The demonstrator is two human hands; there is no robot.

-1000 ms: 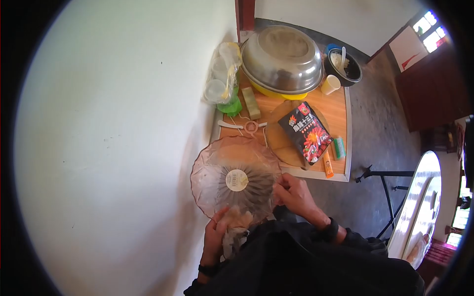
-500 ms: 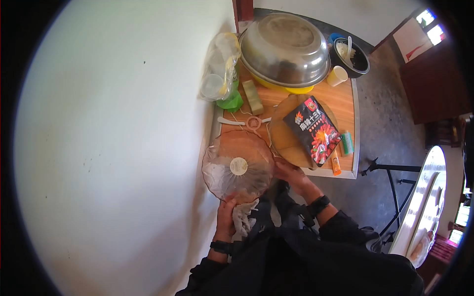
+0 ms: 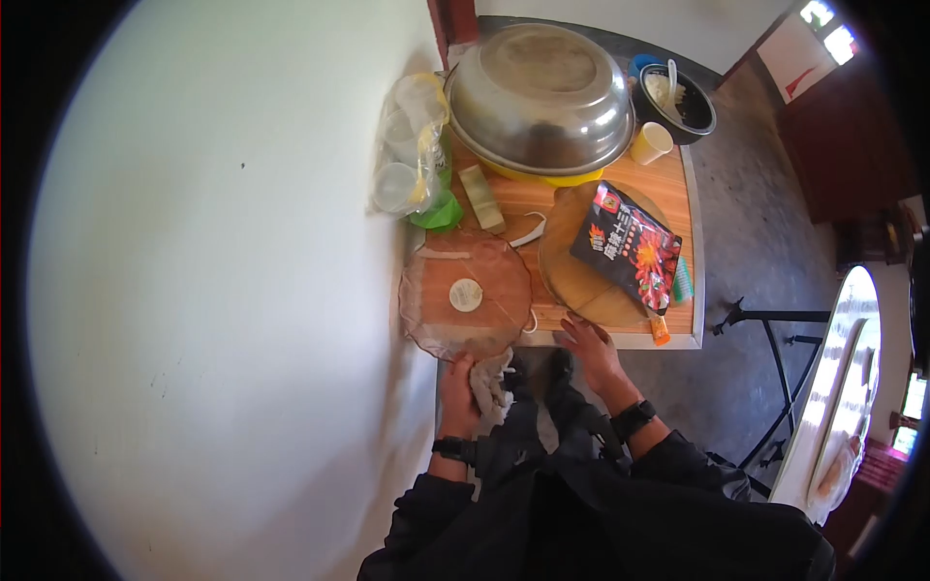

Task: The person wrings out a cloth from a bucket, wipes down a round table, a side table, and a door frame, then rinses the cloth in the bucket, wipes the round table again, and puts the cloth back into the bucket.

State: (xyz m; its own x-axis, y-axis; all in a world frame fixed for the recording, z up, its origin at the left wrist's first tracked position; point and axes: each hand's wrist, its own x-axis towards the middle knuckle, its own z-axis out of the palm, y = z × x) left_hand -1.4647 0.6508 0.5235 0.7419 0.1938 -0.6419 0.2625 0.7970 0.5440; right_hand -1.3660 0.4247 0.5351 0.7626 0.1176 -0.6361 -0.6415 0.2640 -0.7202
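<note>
Left hand (image 3: 459, 399): closed on the near rim of the pink clear plate (image 3: 491, 286), a pale rag (image 3: 491, 385) against it
Right hand (image 3: 595, 356): fingers open and loose, holding nothing, near the chopping board (image 3: 567, 257)
Plate: at the table's (image 3: 673, 179) near left corner (white sticker (image 3: 466, 294) on it), maybe resting there

1 wide-angle, head-worn camera looks forward and steeply down onto the nearby table (image 3: 675, 182).

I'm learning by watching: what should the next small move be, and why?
Probably ease the pink plate farther onto the table with the left hand: that hand is at the plate's near rim, which seems to jut past the table's front edge, while the right hand is off the plate.
</note>
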